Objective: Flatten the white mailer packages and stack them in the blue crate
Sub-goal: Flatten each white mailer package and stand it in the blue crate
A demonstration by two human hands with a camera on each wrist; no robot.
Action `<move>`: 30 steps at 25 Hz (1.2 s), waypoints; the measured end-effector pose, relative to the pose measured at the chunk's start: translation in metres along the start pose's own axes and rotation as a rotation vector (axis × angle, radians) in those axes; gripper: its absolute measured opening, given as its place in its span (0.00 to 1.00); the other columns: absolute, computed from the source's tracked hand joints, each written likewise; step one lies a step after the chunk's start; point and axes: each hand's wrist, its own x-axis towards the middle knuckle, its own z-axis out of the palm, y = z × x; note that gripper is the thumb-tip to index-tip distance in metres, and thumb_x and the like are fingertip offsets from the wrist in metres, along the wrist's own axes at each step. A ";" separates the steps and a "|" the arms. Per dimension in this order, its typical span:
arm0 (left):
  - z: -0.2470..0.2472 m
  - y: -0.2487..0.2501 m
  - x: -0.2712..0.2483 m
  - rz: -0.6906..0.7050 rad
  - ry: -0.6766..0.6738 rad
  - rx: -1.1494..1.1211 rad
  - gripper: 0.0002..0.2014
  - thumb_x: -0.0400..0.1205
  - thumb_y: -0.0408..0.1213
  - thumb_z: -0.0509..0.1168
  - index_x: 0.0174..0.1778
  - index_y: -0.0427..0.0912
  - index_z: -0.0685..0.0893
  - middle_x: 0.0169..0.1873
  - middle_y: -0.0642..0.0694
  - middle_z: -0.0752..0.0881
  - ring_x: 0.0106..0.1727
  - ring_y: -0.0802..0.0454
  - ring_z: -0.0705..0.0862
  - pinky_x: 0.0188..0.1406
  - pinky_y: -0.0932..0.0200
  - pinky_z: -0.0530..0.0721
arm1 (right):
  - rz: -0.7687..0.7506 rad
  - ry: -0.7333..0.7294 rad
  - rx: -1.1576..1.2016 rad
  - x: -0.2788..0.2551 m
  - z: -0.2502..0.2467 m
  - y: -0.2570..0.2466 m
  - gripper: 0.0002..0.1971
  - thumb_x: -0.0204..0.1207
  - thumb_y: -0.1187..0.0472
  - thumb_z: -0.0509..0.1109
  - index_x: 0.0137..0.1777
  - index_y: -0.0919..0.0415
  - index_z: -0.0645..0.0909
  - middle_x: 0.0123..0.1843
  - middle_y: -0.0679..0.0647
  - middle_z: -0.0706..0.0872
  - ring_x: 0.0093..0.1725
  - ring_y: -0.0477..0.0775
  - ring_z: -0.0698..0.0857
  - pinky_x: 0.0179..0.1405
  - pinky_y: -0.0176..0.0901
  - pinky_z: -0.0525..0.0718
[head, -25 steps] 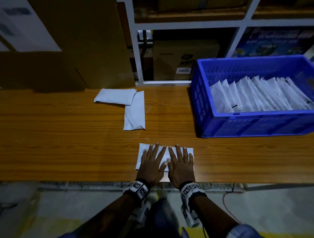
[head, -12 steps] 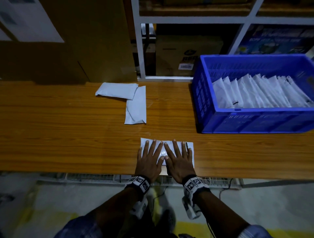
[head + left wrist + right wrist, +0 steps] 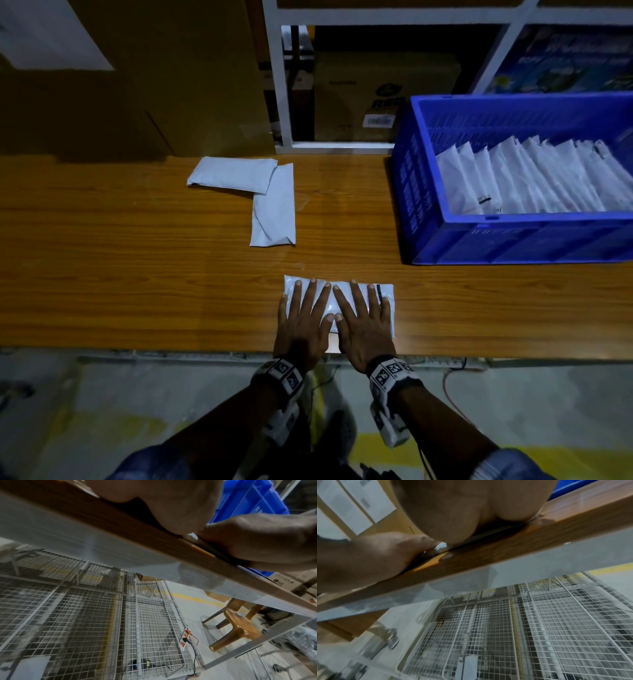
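Observation:
A white mailer [image 3: 330, 298] lies flat near the front edge of the wooden table [image 3: 137, 291]. My left hand [image 3: 303, 317] and right hand [image 3: 363, 318] press on it side by side, palms down, fingers straight and spread. Two more white mailers [image 3: 239, 176] [image 3: 274, 209] lie overlapping farther back on the table. The blue crate [image 3: 513, 240] stands at the right, holding several white mailers [image 3: 534, 178] stacked on edge. In the left wrist view my palm [image 3: 171, 500] rests at the table edge, with my right hand [image 3: 267, 540] beside it. The right wrist view shows my palm [image 3: 471, 507] on the table edge.
A white shelf frame [image 3: 277, 85] with cardboard boxes [image 3: 376, 99] stands behind the table. A large brown carton [image 3: 137, 85] is at the back left. Under the table are wire mesh racks [image 3: 85, 622], a power strip [image 3: 184, 638] with cables, and a brown plastic stool [image 3: 238, 627].
Both hands stay flat on the mailer and have barely shifted. The head view has tilted slightly.

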 end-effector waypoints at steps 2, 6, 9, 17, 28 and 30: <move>-0.002 0.002 0.000 -0.002 -0.014 0.016 0.29 0.92 0.54 0.46 0.89 0.53 0.49 0.89 0.49 0.48 0.89 0.46 0.42 0.85 0.33 0.51 | -0.003 -0.006 -0.002 0.001 0.001 0.002 0.28 0.87 0.43 0.37 0.86 0.39 0.36 0.88 0.47 0.34 0.85 0.58 0.29 0.83 0.65 0.35; -0.009 -0.001 0.002 -0.014 -0.130 0.031 0.33 0.89 0.61 0.42 0.88 0.58 0.38 0.88 0.53 0.37 0.87 0.49 0.31 0.85 0.37 0.37 | -0.017 -0.024 -0.005 0.001 0.000 0.003 0.28 0.87 0.43 0.39 0.84 0.37 0.33 0.87 0.46 0.32 0.84 0.57 0.28 0.82 0.65 0.34; -0.022 -0.010 0.006 0.065 -0.238 0.021 0.42 0.84 0.64 0.54 0.87 0.60 0.35 0.86 0.55 0.31 0.85 0.53 0.26 0.82 0.38 0.30 | -0.012 -0.048 0.001 0.002 -0.003 0.003 0.28 0.87 0.43 0.39 0.84 0.36 0.32 0.86 0.46 0.31 0.83 0.57 0.26 0.81 0.64 0.30; -0.049 -0.012 0.017 0.168 -0.348 0.188 0.38 0.88 0.60 0.54 0.88 0.57 0.40 0.88 0.53 0.42 0.89 0.50 0.40 0.85 0.34 0.40 | -0.021 -0.192 0.127 0.004 -0.020 0.007 0.37 0.81 0.37 0.52 0.82 0.31 0.31 0.84 0.42 0.26 0.82 0.56 0.23 0.80 0.61 0.26; -0.103 -0.011 0.069 0.207 -0.492 0.224 0.39 0.86 0.61 0.58 0.89 0.56 0.45 0.88 0.50 0.52 0.88 0.48 0.52 0.85 0.35 0.46 | -0.048 -0.217 -0.010 0.030 -0.063 -0.009 0.42 0.82 0.52 0.63 0.86 0.41 0.37 0.89 0.52 0.45 0.86 0.64 0.43 0.82 0.68 0.43; -0.099 -0.019 0.071 0.187 -0.407 0.173 0.40 0.85 0.54 0.63 0.89 0.57 0.48 0.88 0.50 0.57 0.87 0.47 0.58 0.85 0.36 0.52 | -0.053 -0.242 -0.024 0.038 -0.079 -0.014 0.42 0.82 0.54 0.63 0.86 0.41 0.38 0.89 0.52 0.46 0.86 0.65 0.44 0.83 0.67 0.47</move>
